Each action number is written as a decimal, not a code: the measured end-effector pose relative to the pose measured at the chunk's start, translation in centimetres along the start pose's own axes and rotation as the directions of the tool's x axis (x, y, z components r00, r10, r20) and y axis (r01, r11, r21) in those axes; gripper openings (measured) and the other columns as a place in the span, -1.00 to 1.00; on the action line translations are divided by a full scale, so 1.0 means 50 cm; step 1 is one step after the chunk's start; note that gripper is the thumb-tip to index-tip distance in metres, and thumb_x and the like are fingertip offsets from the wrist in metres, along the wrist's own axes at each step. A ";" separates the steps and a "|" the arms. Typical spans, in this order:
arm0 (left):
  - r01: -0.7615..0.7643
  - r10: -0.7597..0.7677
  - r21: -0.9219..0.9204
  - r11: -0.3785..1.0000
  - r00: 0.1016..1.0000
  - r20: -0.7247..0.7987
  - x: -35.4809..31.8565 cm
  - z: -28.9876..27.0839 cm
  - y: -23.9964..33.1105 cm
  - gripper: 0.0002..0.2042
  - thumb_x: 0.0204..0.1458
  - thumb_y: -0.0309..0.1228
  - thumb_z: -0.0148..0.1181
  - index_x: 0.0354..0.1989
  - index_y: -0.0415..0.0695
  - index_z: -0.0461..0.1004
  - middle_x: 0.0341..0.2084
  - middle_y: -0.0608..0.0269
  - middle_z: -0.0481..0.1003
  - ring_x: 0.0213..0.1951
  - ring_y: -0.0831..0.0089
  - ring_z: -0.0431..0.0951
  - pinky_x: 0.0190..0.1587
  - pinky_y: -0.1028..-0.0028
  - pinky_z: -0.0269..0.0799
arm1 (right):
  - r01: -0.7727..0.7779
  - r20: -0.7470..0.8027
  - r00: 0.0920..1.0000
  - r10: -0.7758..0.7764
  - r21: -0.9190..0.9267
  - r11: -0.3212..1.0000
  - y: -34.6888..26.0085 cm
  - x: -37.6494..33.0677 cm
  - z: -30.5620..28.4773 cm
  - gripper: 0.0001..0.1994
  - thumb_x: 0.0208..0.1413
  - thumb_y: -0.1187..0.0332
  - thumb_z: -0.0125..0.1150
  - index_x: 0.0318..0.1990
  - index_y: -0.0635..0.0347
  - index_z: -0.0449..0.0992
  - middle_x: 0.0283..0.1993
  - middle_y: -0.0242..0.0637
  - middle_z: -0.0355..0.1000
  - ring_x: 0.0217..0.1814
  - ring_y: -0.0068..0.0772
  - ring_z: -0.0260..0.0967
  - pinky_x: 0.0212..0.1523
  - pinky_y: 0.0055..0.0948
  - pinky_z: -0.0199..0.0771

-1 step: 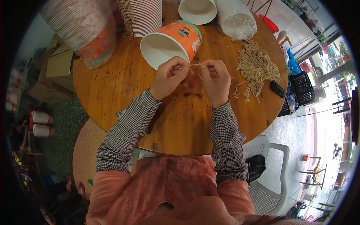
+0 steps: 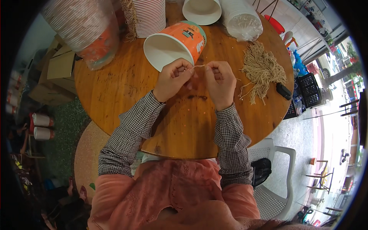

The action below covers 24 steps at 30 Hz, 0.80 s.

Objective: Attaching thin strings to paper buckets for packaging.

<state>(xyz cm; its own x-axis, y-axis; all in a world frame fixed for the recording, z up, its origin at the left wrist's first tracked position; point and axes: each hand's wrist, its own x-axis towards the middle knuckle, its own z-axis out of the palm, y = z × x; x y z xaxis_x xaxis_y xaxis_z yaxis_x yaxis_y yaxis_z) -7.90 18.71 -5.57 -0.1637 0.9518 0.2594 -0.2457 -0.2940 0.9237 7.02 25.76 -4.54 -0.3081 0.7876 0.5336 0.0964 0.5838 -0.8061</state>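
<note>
A thin beige string [image 2: 199, 66] runs between my two hands above the wooden table [image 2: 115, 92]. My left hand [image 2: 173, 79] pinches one end between thumb and forefinger. The other end is pinched in my right hand [image 2: 221, 83], a few centimetres to the right. Just beyond my left hand, a large orange paper bucket [image 2: 186, 36] with a white inside lies on its side, its mouth toward me. A loose heap of beige strings [image 2: 264, 69] rests on the table to the right of my right hand.
At the back left stand a plastic-wrapped bucket stack [image 2: 82, 30] and a white stack [image 2: 150, 17] with strings hanging beside it. Behind the orange bucket are a white tub [image 2: 202, 11] and wrapped white lids [image 2: 241, 21]. A small black object [image 2: 283, 91] lies near the right edge.
</note>
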 end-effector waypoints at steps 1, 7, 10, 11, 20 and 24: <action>0.000 0.000 0.001 1.000 1.000 -0.001 0.000 0.000 0.001 -0.94 0.12 -0.52 0.08 -0.34 -0.26 0.43 -0.47 0.37 0.44 -0.53 0.63 0.41 -0.49 0.60 0.35 | 0.000 0.001 1.000 0.000 0.001 1.000 -0.003 -0.001 -0.002 -0.94 0.02 0.53 0.19 -0.33 0.26 0.49 -0.32 -0.30 0.38 -0.41 -0.49 0.37 -0.42 -0.56 0.39; 0.038 -0.052 -0.148 0.988 0.994 -0.098 0.002 0.002 0.001 -0.87 0.14 -0.46 0.09 -0.24 -0.27 0.47 -0.49 0.37 0.46 -0.55 0.65 0.38 -0.50 0.64 0.30 | 0.407 0.144 0.913 -0.381 -0.322 0.855 -0.029 -0.012 -0.011 -0.89 -0.05 0.50 0.24 -0.33 0.18 0.50 -0.34 -0.27 0.33 -0.39 -0.24 0.37 -0.43 -0.38 0.43; 0.021 -0.032 -0.133 0.991 0.996 -0.087 0.001 0.003 -0.002 -0.86 0.13 -0.46 0.11 -0.22 -0.26 0.50 -0.50 0.37 0.46 -0.53 0.66 0.40 -0.46 0.65 0.31 | 0.475 0.193 0.880 -0.434 -0.322 0.819 -0.030 -0.013 -0.016 -0.87 -0.07 0.49 0.26 -0.31 0.15 0.51 -0.34 -0.29 0.33 -0.38 -0.27 0.39 -0.46 -0.37 0.42; -0.010 0.006 -0.052 0.999 0.997 -0.073 0.001 0.004 -0.002 -0.86 0.13 -0.46 0.11 -0.22 -0.27 0.50 -0.48 0.36 0.47 -0.50 0.66 0.41 -0.43 0.66 0.33 | 0.475 0.182 0.880 -0.439 -0.309 0.824 -0.028 -0.012 -0.016 -0.87 -0.06 0.50 0.26 -0.30 0.16 0.51 -0.34 -0.29 0.33 -0.37 -0.27 0.39 -0.46 -0.37 0.42; -0.102 0.101 0.222 0.970 0.995 0.015 0.001 0.002 -0.005 -0.85 0.13 -0.50 0.11 -0.20 -0.32 0.50 -0.35 0.34 0.49 -0.39 0.66 0.45 -0.32 0.66 0.39 | 0.303 0.094 0.952 -0.292 -0.137 0.943 -0.024 -0.006 -0.018 -0.93 0.00 0.51 0.23 -0.33 0.21 0.53 -0.33 -0.26 0.33 -0.37 -0.26 0.40 -0.45 -0.40 0.42; -0.014 0.017 0.081 0.997 0.999 -0.043 -0.002 0.005 -0.002 -0.87 0.15 -0.48 0.08 -0.24 -0.29 0.49 -0.47 0.37 0.47 -0.47 0.68 0.43 -0.40 0.67 0.35 | 0.284 0.107 0.956 -0.273 -0.115 0.952 -0.022 -0.003 -0.022 -0.92 -0.01 0.52 0.23 -0.32 0.19 0.52 -0.33 -0.26 0.33 -0.36 -0.26 0.40 -0.42 -0.41 0.42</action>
<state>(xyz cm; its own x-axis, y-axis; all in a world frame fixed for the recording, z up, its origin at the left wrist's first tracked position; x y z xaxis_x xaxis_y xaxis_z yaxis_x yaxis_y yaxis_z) -7.61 18.69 -5.63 -0.2085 0.9419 0.2632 -0.1648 -0.2991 0.9399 8.00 25.20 -3.47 -0.4218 0.5729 0.7027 0.1131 0.8023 -0.5862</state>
